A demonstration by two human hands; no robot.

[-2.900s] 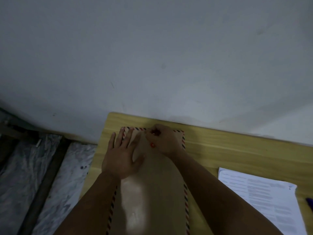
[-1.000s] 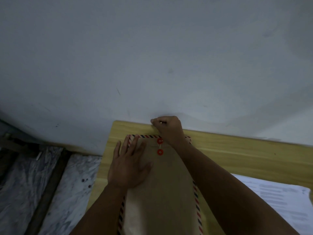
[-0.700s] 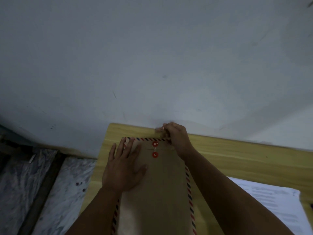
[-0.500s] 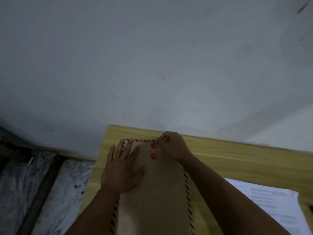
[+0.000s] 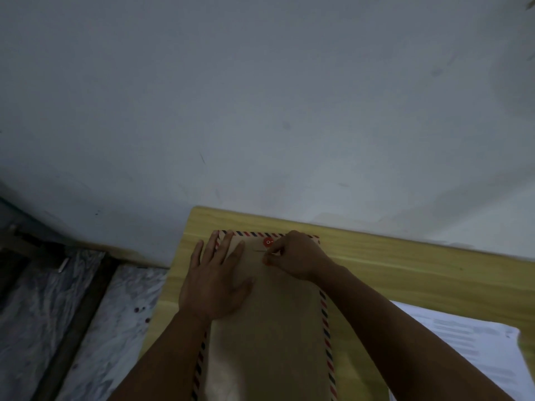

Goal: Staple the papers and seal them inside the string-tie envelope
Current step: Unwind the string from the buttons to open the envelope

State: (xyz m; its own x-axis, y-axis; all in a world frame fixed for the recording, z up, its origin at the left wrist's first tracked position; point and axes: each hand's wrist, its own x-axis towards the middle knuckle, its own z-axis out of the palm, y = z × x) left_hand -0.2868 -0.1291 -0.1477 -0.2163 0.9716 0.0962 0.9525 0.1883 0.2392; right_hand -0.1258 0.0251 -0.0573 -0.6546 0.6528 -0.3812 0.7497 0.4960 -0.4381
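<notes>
Brown envelope [image 5: 269, 328] with a striped edge lies flat on the yellow wooden table [image 5: 405, 270], the left hand [image 5: 215, 280] is open and pressing it down, the right hand [image 5: 295, 256] pinches a thin string just under the red button [image 5: 267, 242], and white papers [image 5: 463, 351] lie to the right

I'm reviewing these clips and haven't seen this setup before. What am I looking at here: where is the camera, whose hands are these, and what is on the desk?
There is no machine: a person wears the camera on their head, looking down at their own bare hands. On the wooden desk lies a brown envelope with a striped border. The left hand presses flat on it. The right hand pinches at the closure just below the upper red button; the string itself is too fine to see. Printed papers lie to the right.
</notes>
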